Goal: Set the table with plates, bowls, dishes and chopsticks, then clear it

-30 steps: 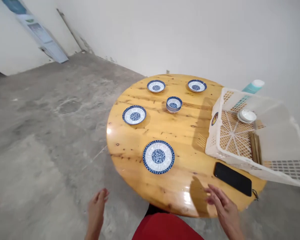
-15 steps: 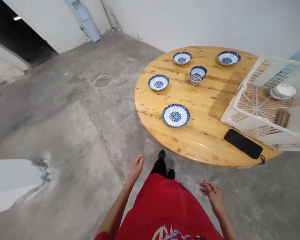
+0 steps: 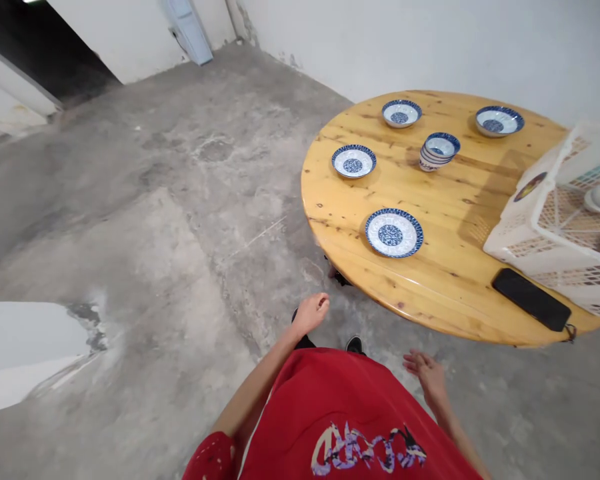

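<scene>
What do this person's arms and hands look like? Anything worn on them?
The left hand and right hand are bare, with no gloves or wristbands visible. A red sleeve with pale flecks shows on the left arm; the right sleeve is out of view.

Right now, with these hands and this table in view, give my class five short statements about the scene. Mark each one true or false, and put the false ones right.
1. The patterned bowls stand stacked on the round table. True.
2. The left hand is holding a dish. False: no dish is in it.
3. A dark phone lies on the round table beside the white basket. True.
4. The right hand is touching the dark phone. False: it is apart from it, off the table's near edge.
5. Just two dishes lie apart from the stack. False: four blue-and-white dishes do.
</scene>
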Motion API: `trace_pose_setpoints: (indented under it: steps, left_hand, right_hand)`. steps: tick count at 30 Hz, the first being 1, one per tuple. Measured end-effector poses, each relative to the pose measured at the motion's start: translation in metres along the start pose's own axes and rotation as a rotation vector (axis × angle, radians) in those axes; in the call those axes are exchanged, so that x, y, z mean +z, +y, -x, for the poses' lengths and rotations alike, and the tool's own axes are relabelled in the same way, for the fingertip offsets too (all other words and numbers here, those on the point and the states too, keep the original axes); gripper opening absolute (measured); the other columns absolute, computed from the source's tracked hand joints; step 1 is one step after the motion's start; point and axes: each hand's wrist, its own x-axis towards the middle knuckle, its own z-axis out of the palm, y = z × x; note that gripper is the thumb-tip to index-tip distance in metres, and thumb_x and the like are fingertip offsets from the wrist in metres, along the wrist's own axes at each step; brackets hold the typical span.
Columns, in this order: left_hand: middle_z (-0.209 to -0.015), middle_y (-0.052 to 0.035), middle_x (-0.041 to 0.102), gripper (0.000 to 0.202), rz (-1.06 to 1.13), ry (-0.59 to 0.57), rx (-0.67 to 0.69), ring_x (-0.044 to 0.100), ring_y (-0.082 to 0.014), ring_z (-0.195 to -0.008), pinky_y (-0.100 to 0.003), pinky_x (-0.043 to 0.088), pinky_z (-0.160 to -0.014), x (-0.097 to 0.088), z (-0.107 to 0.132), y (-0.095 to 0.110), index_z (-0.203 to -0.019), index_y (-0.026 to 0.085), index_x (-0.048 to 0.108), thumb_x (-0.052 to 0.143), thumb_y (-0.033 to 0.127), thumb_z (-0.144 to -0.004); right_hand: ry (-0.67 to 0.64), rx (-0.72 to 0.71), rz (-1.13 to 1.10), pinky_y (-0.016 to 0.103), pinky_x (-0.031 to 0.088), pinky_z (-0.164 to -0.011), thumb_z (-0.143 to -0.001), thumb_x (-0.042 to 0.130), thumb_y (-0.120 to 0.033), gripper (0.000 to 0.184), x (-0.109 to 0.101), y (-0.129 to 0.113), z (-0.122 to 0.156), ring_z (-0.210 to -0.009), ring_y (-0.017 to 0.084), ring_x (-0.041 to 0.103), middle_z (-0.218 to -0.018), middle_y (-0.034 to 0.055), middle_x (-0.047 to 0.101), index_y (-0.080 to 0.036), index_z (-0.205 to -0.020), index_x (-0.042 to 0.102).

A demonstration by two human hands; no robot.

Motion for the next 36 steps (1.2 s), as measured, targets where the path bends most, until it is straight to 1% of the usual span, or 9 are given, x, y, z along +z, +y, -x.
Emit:
trace_pose_setpoints:
  steps: [3,5,9,12,15,21,25,32,36]
  left_hand:
    - [-0.109,-0.0096,0.072,0.033,-0.005,-0.004,-0.025,0.066,-0.0221,-0.1,-0.033,0.048,-0.091,-0.048,0.01,-0.041,-0.107,0.019,0.068,0.041,0.031,-0.091]
    - [-0.11,-0.0116,0.072,0.035,0.004,0.02,-0.082,0.067,-0.0231,-0.101,-0.034,0.048,-0.091,-0.079,0.019,-0.072,-0.108,0.017,0.067,0.04,0.031,-0.092]
    - [-0.106,-0.0109,0.073,0.033,0.04,0.089,-0.221,0.068,-0.0233,-0.099,-0.034,0.049,-0.09,-0.131,0.031,-0.125,-0.108,0.018,0.066,0.043,0.033,-0.091]
    - [-0.103,-0.0101,0.074,0.032,0.079,0.132,-0.255,0.068,-0.0236,-0.099,-0.034,0.05,-0.089,-0.16,0.026,-0.145,-0.105,0.019,0.067,0.044,0.034,-0.09]
    - [-0.102,-0.0104,0.074,0.035,0.112,0.134,-0.226,0.068,-0.0248,-0.098,-0.036,0.05,-0.09,-0.179,0.008,-0.144,-0.106,0.018,0.067,0.043,0.038,-0.09]
    - [-0.109,-0.0111,0.073,0.038,0.178,0.058,-0.035,0.067,-0.024,-0.102,-0.035,0.05,-0.091,-0.198,-0.049,-0.109,-0.107,0.018,0.066,0.041,0.042,-0.091]
    - [-0.113,-0.0116,0.072,0.042,0.172,0.018,0.003,0.067,-0.026,-0.107,-0.037,0.051,-0.094,-0.207,-0.089,-0.098,-0.107,0.02,0.066,0.042,0.049,-0.089]
    - [-0.112,-0.0122,0.074,0.049,0.087,-0.025,-0.045,0.067,-0.0289,-0.113,-0.038,0.053,-0.097,-0.237,-0.18,-0.103,-0.107,0.021,0.065,0.045,0.057,-0.082]
    - [-0.11,-0.0094,0.075,0.047,0.041,0.011,-0.071,0.067,-0.0273,-0.113,-0.04,0.052,-0.1,-0.264,-0.234,-0.075,-0.107,0.022,0.066,0.047,0.058,-0.083]
  right_hand:
    - [-0.002,0.026,-0.032,0.032,0.056,-0.06,-0.057,0.069,-0.051,0.049,0.047,-0.037,0.006,-0.062,0.022,0.07,-0.075,0.0081,0.075,-0.016,-0.09,0.065]
    - [-0.006,0.008,-0.028,0.031,0.055,-0.059,-0.058,0.07,-0.053,0.051,0.079,-0.053,0.014,-0.061,0.02,0.069,-0.075,0.0075,0.074,-0.015,-0.092,0.065]
    - [0.053,-0.047,-0.076,0.03,0.053,-0.059,-0.062,0.071,-0.056,0.053,0.139,-0.067,0.036,-0.061,0.019,0.069,-0.076,0.0069,0.074,-0.015,-0.095,0.064]
    - [0.097,-0.075,-0.129,0.03,0.054,-0.06,-0.067,0.071,-0.057,0.052,0.176,-0.074,0.057,-0.064,0.02,0.07,-0.079,0.007,0.074,-0.016,-0.098,0.064]
    - [0.117,-0.103,-0.126,0.031,0.055,-0.062,-0.071,0.07,-0.057,0.049,0.201,-0.086,0.074,-0.065,0.02,0.069,-0.08,0.0068,0.074,-0.017,-0.097,0.064]
    - [0.194,-0.195,-0.122,0.032,0.055,-0.064,-0.076,0.066,-0.058,0.048,0.229,-0.133,0.077,-0.068,0.02,0.07,-0.084,0.0075,0.074,-0.017,-0.101,0.066]
    - [0.238,-0.25,-0.172,0.033,0.054,-0.061,-0.075,0.066,-0.061,0.048,0.252,-0.174,0.059,-0.063,0.021,0.068,-0.078,0.0074,0.074,-0.018,-0.095,0.068]
    - [0.265,-0.246,-0.352,0.032,0.052,-0.058,-0.077,0.064,-0.063,0.046,0.305,-0.24,0.007,-0.059,0.021,0.066,-0.075,0.0059,0.073,-0.019,-0.09,0.069]
    - [0.288,-0.204,-0.458,0.032,0.053,-0.058,-0.076,0.063,-0.065,0.049,0.325,-0.266,-0.027,-0.059,0.021,0.066,-0.074,0.0064,0.072,-0.018,-0.09,0.068]
